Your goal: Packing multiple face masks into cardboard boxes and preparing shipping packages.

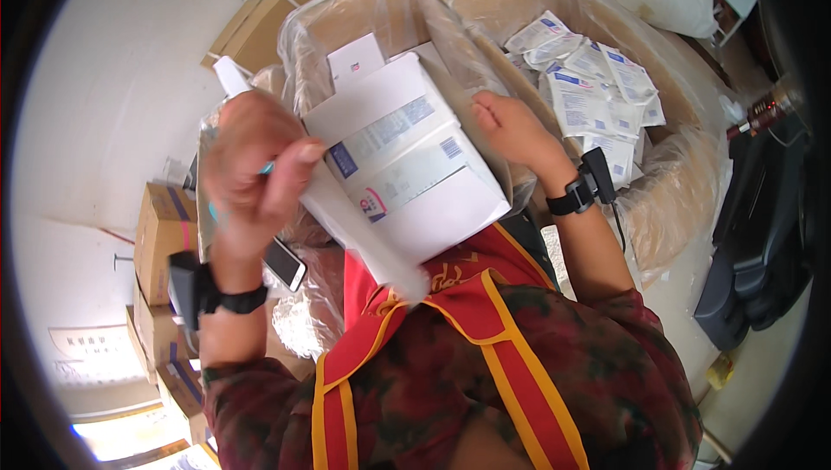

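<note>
A white printed carton (394, 154) lies in front of me, its top seam facing up and a printed, shiny band across it. My right hand (515, 128) is closed at its far right edge, fingers curled against the side. Over the left side is my left hand (260, 154), smeared by motion, with its fingers bent around something that shows teal bits. A white stick-like end (230, 74) juts out beyond that hand. From below it, a blurred pale strip (363, 241) runs along the carton's near left side; its kind is unclear.
The carton rests at a plastic-lined cardboard box (346, 16) with more white cartons inside. To the right, another lined box (666, 210) holds several white packets (597, 93). A phone (284, 264) lies at left, near stacked brown boxes (164, 232). A black chair (753, 245) stands right.
</note>
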### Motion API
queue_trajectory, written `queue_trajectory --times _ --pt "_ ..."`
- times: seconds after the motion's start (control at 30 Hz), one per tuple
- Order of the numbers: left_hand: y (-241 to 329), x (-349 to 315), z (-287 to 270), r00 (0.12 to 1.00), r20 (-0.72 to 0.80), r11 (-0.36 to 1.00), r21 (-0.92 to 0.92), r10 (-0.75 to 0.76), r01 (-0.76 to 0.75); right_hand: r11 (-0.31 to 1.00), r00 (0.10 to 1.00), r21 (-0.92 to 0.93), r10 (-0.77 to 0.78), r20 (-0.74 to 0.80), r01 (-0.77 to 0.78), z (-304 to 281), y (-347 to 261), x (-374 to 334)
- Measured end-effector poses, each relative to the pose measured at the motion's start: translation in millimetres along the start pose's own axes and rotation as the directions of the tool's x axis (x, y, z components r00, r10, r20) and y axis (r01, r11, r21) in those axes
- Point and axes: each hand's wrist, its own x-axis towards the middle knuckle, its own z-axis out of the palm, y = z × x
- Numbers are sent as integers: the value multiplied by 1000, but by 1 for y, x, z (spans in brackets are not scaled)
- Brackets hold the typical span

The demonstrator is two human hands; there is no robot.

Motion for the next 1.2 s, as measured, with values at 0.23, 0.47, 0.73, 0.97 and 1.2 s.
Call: queue_trajectory --times 0.23,0.47,0.73,0.97,1.2 --pt "23 -80 -86 494 283 566 319 -822 760 1000 1000 -24 17 -4 -17 8 -16 6" --pt "-16 -155 40 777 75 636 626 -625 451 996 998 -89 34 59 -28 12 -20 8" --pt "-61 -164 101 525 -203 562 -324 -827 761 981 985 154 98 142 -120 6 -22 -6" --pt "-55 -151 96 496 -196 532 -378 -846 758 872 939 353 299 168 -341 -6 -30 2" --pt "-55 -160 95 562 -326 626 -134 -760 769 751 875 -451 -422 235 483 3 -78 67"
